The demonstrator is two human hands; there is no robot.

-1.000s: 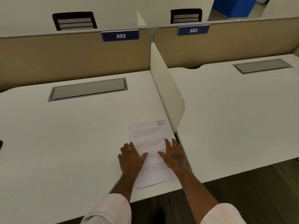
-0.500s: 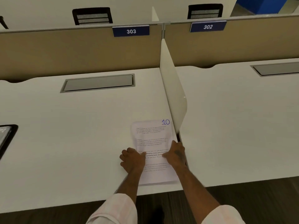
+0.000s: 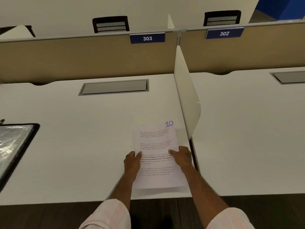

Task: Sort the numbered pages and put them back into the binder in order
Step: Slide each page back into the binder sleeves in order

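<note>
My left hand (image 3: 132,162) and right hand (image 3: 182,157) pinch the pages (image 3: 155,142) by their side edges. Sheet 10 is on top; the binder (image 3: 14,146) lies well left.

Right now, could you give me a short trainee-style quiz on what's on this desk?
1. True or false: both the left hand and the right hand hold the pages.
2. The binder lies: A) left of the pages, B) right of them, C) under them.
3. Fill in: the handwritten number on the top page is ___.
Key: 1 true; 2 A; 3 10.
</note>
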